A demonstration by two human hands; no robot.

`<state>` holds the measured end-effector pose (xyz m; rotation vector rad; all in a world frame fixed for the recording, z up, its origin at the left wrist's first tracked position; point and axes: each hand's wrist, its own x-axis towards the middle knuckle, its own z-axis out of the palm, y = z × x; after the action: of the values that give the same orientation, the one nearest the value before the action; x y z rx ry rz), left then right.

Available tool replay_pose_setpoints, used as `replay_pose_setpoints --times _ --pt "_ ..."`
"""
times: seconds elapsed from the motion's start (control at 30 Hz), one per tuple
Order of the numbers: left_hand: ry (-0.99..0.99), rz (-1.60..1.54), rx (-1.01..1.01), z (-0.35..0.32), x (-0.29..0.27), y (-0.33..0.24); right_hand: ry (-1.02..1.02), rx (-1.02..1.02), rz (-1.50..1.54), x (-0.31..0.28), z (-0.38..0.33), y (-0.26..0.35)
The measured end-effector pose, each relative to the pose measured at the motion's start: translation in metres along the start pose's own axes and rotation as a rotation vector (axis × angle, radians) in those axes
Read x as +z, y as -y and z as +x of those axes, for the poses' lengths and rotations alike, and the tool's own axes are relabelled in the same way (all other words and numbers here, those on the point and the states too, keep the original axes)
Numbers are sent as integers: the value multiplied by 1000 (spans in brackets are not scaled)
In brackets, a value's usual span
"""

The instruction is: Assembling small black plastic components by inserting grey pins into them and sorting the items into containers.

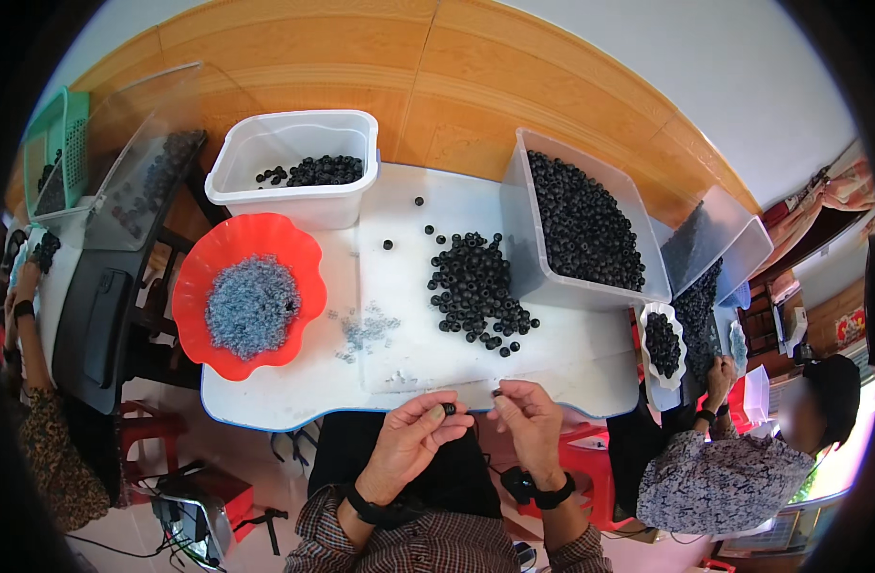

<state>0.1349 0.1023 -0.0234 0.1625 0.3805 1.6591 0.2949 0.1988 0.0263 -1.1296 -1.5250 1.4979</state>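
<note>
In front of the table's near edge, my left hand [407, 441] pinches a small round black part [449, 409] between thumb and fingers. Close beside it, my right hand [530, 427] is closed in a pinch. A small dark thing [497, 392] shows at its fingertips, too small to name. Beyond my hands, a loose pile of round black parts [471, 282], some with a hole in the middle, lies on the white table [409, 358]. To the left, a scatter of small clear bluish pieces [366, 331] lies near a red scalloped bowl [306, 277] full of similar pieces.
A white tub [294, 205] and a translucent bin [590, 294], both holding black parts, stand at the back. Right of the table is a white scalloped dish [683, 358] of black parts. A co-worker [724, 477] works at the right; another person's arm [31, 344] shows at far left.
</note>
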Motion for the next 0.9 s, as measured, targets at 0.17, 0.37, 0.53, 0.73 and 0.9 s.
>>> replay_pose_setpoints --times 0.17,0.37,0.53,0.73,0.9 --pt "-14 -32 -5 -1 -2 0 126 11 107 16 -13 -2" --pt "-31 -37 20 -4 1 2 136 -5 72 27 -21 3" --pt "-26 -58 24 -3 -2 1 141 -31 77 30 -19 2" --pt "-38 -43 10 -3 0 -1 138 -48 62 31 -18 2" --pt "-40 -50 17 -5 -1 -2 130 -50 70 37 -20 6"
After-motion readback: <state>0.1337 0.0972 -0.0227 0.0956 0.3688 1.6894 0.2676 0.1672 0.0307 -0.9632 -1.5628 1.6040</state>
